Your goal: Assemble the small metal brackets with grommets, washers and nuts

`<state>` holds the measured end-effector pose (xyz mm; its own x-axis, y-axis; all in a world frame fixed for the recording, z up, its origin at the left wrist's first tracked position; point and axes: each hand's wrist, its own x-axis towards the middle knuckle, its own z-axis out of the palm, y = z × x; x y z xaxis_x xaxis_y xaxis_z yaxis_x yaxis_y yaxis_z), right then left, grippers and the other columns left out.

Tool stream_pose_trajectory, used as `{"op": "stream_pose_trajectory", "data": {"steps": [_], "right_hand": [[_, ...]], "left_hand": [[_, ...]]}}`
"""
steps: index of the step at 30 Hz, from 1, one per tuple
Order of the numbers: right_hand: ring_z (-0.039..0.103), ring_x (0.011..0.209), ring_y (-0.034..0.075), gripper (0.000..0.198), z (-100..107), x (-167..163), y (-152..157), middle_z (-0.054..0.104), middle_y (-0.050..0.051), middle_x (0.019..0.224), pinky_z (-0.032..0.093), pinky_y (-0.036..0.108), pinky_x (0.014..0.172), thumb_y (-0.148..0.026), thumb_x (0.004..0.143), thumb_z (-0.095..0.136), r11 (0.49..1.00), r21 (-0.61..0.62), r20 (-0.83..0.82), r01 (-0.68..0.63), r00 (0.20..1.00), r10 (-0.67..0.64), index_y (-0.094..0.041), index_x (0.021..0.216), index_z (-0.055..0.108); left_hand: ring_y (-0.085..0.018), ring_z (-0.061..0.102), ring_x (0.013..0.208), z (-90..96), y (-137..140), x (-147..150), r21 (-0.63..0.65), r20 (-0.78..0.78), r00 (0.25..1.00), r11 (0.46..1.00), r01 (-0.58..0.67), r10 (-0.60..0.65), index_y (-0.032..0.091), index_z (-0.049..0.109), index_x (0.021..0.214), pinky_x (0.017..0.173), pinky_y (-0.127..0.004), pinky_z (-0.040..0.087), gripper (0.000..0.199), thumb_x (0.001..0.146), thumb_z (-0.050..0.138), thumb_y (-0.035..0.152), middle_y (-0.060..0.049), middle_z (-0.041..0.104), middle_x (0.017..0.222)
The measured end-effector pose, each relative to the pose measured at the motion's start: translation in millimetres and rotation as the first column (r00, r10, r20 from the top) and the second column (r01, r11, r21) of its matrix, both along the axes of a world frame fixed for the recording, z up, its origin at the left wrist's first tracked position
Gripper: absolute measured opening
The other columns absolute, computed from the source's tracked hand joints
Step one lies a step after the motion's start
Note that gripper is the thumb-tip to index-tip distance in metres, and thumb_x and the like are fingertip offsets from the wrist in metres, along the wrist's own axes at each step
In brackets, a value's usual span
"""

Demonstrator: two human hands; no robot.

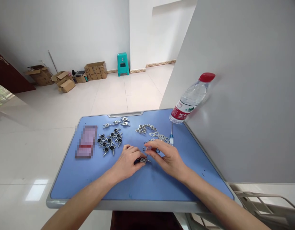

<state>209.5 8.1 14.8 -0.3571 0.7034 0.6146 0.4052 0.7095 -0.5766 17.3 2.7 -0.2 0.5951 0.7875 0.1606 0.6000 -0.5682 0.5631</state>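
Observation:
My left hand point(128, 161) is closed on a small metal fitting point(143, 160) above the front middle of the blue table point(90, 188). Just to its right, my right hand point(167, 158) pinches a short screwdriver point(148, 149) with a clear pinkish handle, its shaft pointing down at the fitting. Left of my hands lies a group of fittings with black round centres point(109, 140). Behind these are several plain metal fittings point(116, 122). Bent metal clips point(142, 128) and flat metal plates point(163, 137) are spread beyond my right hand, which partly hides some small pieces.
A water bottle point(191, 100) with a red cap stands at the table's back right, close to the grey wall. Near it lies a blue-handled screwdriver point(171, 138). A blurred purple item point(87, 140) is at the left. Cardboard boxes point(96, 70) and a teal stool point(123, 64) stand farther off.

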Motion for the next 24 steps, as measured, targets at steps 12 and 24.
{"op": "stream_pose_trajectory", "data": {"steps": [12, 24], "right_hand": [[0.057, 0.059, 0.014, 0.007, 1.5, -4.7, -3.8, 0.063, 0.0, 0.071, 0.047, 0.026, 0.056, -0.021, 0.093, 0.051, 0.995, -0.007, 0.001, 0.101, 0.995, -0.101, -0.023, 0.094, 0.058], [0.061, 0.063, 0.014, 0.011, 5.3, -4.0, -9.0, 0.067, 0.001, 0.079, 0.052, 0.027, 0.062, -0.019, 0.092, 0.054, 0.999, 0.024, -0.096, 0.042, 0.995, -0.039, -0.023, 0.102, 0.059]], "left_hand": [[-0.017, 0.06, 0.084, -2.8, 0.0, 0.8, 0.017, 0.01, 1.0, 1.0, -0.016, 0.016, 0.022, 0.064, 0.092, 0.091, -0.037, 0.036, 0.005, 0.089, 0.06, 0.022, 0.001, 0.066, 0.087], [-0.016, 0.058, 0.081, -1.9, 0.1, 2.2, 0.011, 0.027, 0.999, 1.0, -0.021, 0.02, 0.021, 0.062, 0.09, 0.089, -0.037, 0.036, 0.006, 0.085, 0.065, 0.019, 0.002, 0.063, 0.084]]}}
